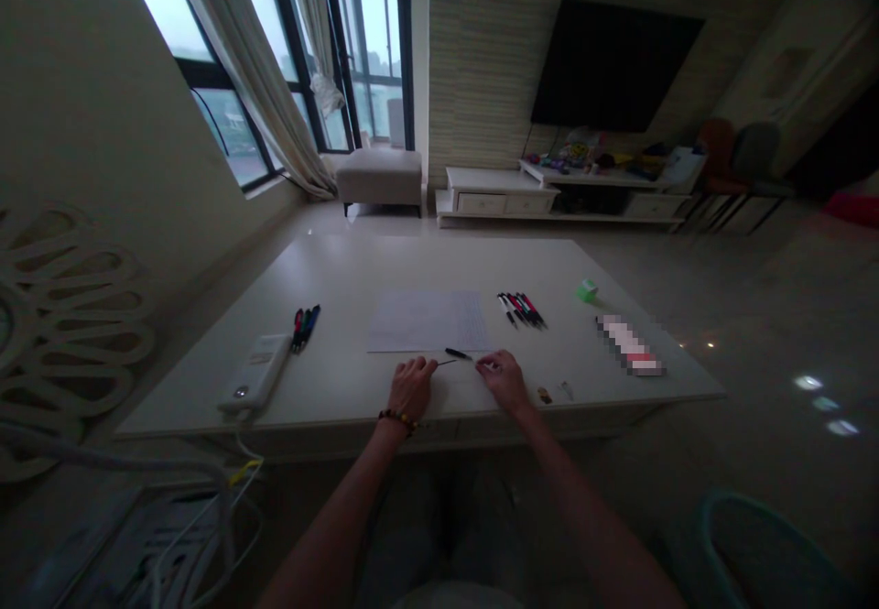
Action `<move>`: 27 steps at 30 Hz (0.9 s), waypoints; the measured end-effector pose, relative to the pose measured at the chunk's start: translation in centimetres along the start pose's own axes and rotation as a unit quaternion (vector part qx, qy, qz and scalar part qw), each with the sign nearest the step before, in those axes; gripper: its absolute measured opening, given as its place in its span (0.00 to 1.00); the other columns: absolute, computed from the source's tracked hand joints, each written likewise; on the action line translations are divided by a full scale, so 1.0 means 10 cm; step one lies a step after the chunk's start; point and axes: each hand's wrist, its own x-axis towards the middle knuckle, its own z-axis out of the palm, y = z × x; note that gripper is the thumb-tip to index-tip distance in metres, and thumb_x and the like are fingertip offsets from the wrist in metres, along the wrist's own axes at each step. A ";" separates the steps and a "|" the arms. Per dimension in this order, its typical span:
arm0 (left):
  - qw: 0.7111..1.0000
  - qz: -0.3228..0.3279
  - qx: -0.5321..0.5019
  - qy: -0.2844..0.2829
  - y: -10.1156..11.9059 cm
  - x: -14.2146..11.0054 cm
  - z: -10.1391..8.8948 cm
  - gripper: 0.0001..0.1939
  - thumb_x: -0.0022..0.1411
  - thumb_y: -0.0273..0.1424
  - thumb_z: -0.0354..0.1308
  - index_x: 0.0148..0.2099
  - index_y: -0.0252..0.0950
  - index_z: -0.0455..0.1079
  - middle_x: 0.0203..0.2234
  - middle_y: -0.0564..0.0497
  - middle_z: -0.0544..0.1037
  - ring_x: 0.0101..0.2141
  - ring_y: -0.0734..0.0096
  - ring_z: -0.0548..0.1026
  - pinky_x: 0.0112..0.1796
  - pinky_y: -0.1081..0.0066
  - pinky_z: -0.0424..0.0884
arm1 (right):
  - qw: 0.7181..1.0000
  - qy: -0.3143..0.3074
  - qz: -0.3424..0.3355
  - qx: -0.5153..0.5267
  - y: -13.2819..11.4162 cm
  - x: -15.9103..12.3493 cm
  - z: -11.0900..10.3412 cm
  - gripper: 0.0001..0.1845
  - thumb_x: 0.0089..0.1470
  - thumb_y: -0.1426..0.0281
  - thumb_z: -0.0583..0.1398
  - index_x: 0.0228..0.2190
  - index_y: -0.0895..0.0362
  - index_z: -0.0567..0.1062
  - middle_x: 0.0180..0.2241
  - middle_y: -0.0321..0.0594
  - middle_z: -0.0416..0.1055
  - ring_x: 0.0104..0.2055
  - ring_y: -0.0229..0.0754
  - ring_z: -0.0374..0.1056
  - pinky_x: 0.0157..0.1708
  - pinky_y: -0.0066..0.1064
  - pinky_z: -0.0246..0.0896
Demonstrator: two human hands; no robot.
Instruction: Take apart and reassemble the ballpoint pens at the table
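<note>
My left hand (pixel 412 389) rests on the white table (pixel 330 266) with a beaded bracelet at its wrist. Its fingertips lie close to a thin pen refill (pixel 446 362). My right hand (pixel 504 380) sits just right of a short black pen part (pixel 458 353), fingers pinched together; the picture does not show whether they hold something small. Behind the hands lies a sheet of white paper (pixel 429 321). A bunch of pens (pixel 522 309) lies to its right, and a smaller bunch of pens (pixel 304 327) to its left.
A white flat device (pixel 255 373) lies at the table's left. A green tape roll (pixel 587 290), a blurred packet (pixel 628 345) and small scraps (pixel 545 395) lie to the right. White cables (pixel 206 517) run below the near left edge.
</note>
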 end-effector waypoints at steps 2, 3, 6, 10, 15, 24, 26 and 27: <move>1.000 -0.005 -0.001 0.011 -0.01 0.00 0.01 0.12 0.60 0.23 0.44 0.42 0.40 0.66 0.34 0.49 0.70 0.35 0.66 0.66 0.37 0.65 0.57 | 1.000 -0.005 0.002 -0.011 0.00 0.00 0.06 0.05 0.48 0.67 0.61 0.28 0.55 0.75 0.31 0.40 0.67 0.36 0.42 0.63 0.39 0.34 0.59; 1.000 -0.004 -0.003 0.014 -0.01 -0.01 0.02 0.12 0.60 0.24 0.45 0.42 0.40 0.66 0.34 0.49 0.70 0.36 0.65 0.66 0.38 0.65 0.57 | 1.000 -0.014 -0.002 -0.011 -0.02 0.01 0.10 0.05 0.48 0.67 0.61 0.28 0.54 0.76 0.31 0.40 0.67 0.37 0.42 0.63 0.40 0.34 0.59; 1.000 -0.002 -0.011 0.020 -0.01 -0.02 0.03 0.11 0.59 0.24 0.45 0.41 0.41 0.66 0.33 0.49 0.70 0.36 0.65 0.66 0.38 0.65 0.57 | 0.999 -0.039 -0.013 -0.005 -0.08 0.04 0.17 0.05 0.47 0.69 0.62 0.30 0.54 0.76 0.32 0.40 0.67 0.39 0.42 0.62 0.42 0.34 0.59; 1.000 0.004 -0.022 0.016 0.00 -0.02 0.01 0.11 0.59 0.24 0.46 0.40 0.41 0.67 0.33 0.49 0.70 0.36 0.66 0.65 0.38 0.65 0.57 | 0.999 -0.043 -0.022 0.003 -0.12 -0.03 0.10 0.12 0.44 0.71 0.64 0.36 0.53 0.75 0.35 0.41 0.67 0.41 0.43 0.62 0.43 0.36 0.59; 0.998 0.057 -0.032 -0.009 0.02 -0.02 -0.03 0.10 0.60 0.25 0.46 0.40 0.41 0.66 0.34 0.50 0.69 0.36 0.67 0.65 0.38 0.66 0.57 | 0.997 -0.068 -0.039 0.025 -0.21 -0.13 0.13 0.11 0.45 0.68 0.64 0.35 0.52 0.76 0.32 0.40 0.67 0.38 0.43 0.63 0.41 0.36 0.60; 0.998 0.036 -0.046 -0.003 0.00 -0.02 0.01 0.10 0.61 0.25 0.46 0.40 0.41 0.66 0.34 0.51 0.70 0.36 0.69 0.65 0.39 0.67 0.57 | 0.997 -0.067 -0.034 0.024 -0.13 -0.16 0.08 0.06 0.47 0.68 0.63 0.31 0.53 0.77 0.29 0.39 0.68 0.36 0.42 0.63 0.38 0.34 0.60; 0.998 0.041 -0.047 -0.010 0.00 -0.01 0.01 0.09 0.61 0.26 0.47 0.40 0.42 0.67 0.34 0.51 0.70 0.37 0.69 0.65 0.39 0.67 0.57 | 0.996 -0.078 -0.039 0.018 -0.16 -0.15 0.06 0.11 0.46 0.67 0.63 0.35 0.52 0.76 0.29 0.39 0.68 0.36 0.42 0.64 0.38 0.33 0.61; 0.998 0.047 -0.049 -0.013 0.00 -0.01 0.00 0.09 0.61 0.27 0.47 0.40 0.42 0.67 0.34 0.51 0.69 0.37 0.69 0.65 0.40 0.67 0.57 | 0.996 -0.082 -0.043 0.017 -0.19 -0.14 0.07 0.10 0.47 0.66 0.62 0.36 0.52 0.76 0.29 0.39 0.68 0.36 0.41 0.64 0.38 0.33 0.60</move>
